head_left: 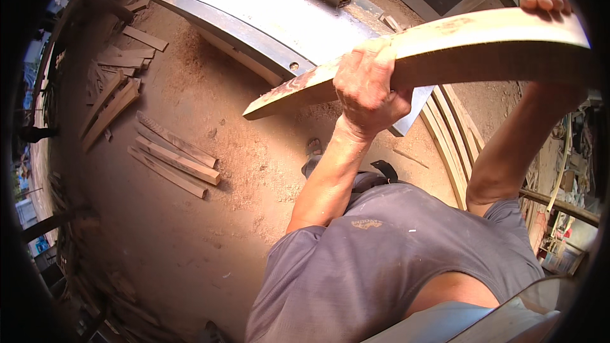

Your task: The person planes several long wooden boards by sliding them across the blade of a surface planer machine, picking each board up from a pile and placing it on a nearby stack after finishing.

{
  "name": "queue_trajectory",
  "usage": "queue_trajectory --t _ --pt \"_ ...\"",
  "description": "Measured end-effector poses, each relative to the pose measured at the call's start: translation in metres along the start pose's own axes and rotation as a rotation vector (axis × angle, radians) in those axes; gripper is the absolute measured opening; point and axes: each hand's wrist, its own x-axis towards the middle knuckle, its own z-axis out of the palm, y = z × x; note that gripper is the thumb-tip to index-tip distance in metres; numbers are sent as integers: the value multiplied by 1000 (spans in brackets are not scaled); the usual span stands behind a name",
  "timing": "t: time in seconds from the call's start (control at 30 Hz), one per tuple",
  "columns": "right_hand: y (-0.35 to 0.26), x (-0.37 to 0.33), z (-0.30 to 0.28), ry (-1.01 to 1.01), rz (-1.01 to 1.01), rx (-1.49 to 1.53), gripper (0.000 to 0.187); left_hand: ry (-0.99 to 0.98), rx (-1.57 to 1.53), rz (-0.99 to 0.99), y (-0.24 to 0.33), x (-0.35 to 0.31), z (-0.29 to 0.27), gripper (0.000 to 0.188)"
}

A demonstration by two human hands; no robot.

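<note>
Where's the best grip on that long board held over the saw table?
Grip the plank across its long edges, from above, as the left hand does mid-length; the right hand hooks the far end. It's long and flat, so two spread grips likely stop it tipping.

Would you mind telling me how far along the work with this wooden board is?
Done: cut strips lie on the sawdust-covered floor, and long strips lean beside the saw table. In hand: the left hand and right hand hold the wooden board up in the air. Left: the board is not yet on the table.
</note>
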Motion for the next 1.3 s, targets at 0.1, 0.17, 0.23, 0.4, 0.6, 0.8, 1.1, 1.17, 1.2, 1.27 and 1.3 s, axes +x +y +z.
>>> queue_trajectory --t 0.1,0.17,0.23,0.4,0.6,0.8,1.1,1.17,1.2,1.27,1.3 --pt "12 -55 -23 301 -139 128 33 -99 -4 27 -8 -14 8 35" --pt "29 -83 -43 408 -234 184 27 -163 21 62 -20 -22 11 36" --pt "43 -118 -68 515 -290 313 25 -254 41 88 -22 -30 13 34" --pt "76 -187 -106 646 -435 515 25 -484 39 196 -21 -43 24 29" --pt "75 -251 -175 1071 -525 475 35 -523 169 69 -32 -55 27 43" --pt "85 -318 -228 1805 -414 666 54 246 -381 -1462 -118 -103 19 61" --pt "112 -352 -220 2086 -231 556 76 430 -746 -1678 -148 -147 75 46" --pt "111 -361 -207 2045 -208 601 80 398 -573 -1668 -141 -142 88 41" --pt "111 -367 -203 2068 -163 604 80 381 -466 -1678 -138 -137 93 40" --pt "113 -370 -193 2108 -65 620 81 338 -266 -1691 -134 -125 100 36" --pt "113 -371 -186 2131 -110 721 82 311 -176 -1702 -133 -119 104 34"
